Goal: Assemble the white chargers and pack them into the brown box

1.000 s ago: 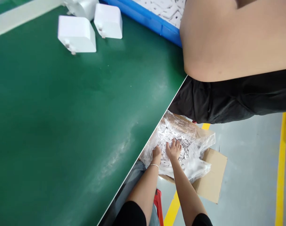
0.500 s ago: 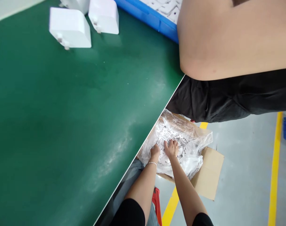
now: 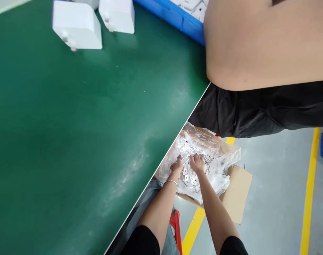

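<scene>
Both my hands reach down into a cardboard box (image 3: 237, 191) on the floor, lined with a clear plastic bag (image 3: 222, 156). Inside lie many small flat white pieces (image 3: 190, 177), some with cut-out holes. My left hand (image 3: 176, 167), with a thin bracelet at the wrist, is at the bag's left side by the pieces; most of its fingers are hidden or too small to read. On the pieces rests my right hand (image 3: 197, 164), fingers apart and bent downward. No single piece shows clearly in either hand.
A green tabletop (image 3: 84, 124) fills the left, its edge passing beside the box. White blocky housings (image 3: 76, 26) and a blue bin (image 3: 172, 16) of white pieces stand on it. Another person's bare arm (image 3: 243, 46) is close at upper right. A red support (image 3: 177, 226) stands below.
My right hand has shifted slightly up and right, its fingers now more bent. My left hand has moved slightly up and right. More loose pieces show between and below the hands.
</scene>
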`<state>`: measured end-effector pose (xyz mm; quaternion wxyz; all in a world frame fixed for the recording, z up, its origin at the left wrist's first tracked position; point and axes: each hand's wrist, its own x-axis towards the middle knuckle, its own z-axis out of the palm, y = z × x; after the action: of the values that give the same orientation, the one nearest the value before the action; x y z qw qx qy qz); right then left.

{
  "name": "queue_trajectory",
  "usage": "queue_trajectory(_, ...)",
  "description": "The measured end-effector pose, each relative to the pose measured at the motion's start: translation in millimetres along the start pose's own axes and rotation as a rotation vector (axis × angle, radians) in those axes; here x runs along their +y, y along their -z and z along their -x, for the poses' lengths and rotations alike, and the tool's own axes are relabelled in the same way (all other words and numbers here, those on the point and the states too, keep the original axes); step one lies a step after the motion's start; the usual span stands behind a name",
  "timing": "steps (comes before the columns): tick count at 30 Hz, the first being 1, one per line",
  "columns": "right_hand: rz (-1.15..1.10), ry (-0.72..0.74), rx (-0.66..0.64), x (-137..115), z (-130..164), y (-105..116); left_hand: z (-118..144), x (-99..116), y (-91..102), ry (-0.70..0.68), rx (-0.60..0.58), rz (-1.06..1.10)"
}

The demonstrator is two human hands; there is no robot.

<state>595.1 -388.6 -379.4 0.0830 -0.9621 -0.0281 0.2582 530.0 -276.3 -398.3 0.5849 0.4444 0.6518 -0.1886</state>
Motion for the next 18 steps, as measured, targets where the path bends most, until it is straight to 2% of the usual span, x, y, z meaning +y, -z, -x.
queue_trajectory(5, -0.021, -0.005, -0.012, 1.7, 0.9, 1.3, 1.4, -9.4, -0.2, 0.126, 0.057, 0.025)
queue_trajectory(10, -0.081, -0.021, 0.039, -0.4, 12.5, -11.3, 4.8, -18.9, -0.4, 0.142, 0.055, 0.061)
queue_trajectory(18, -0.229, -0.019, 0.083, -4.5, 40.0, -29.0, 0.5, -12.7, 4.1, 0.166, 0.0, 0.235)
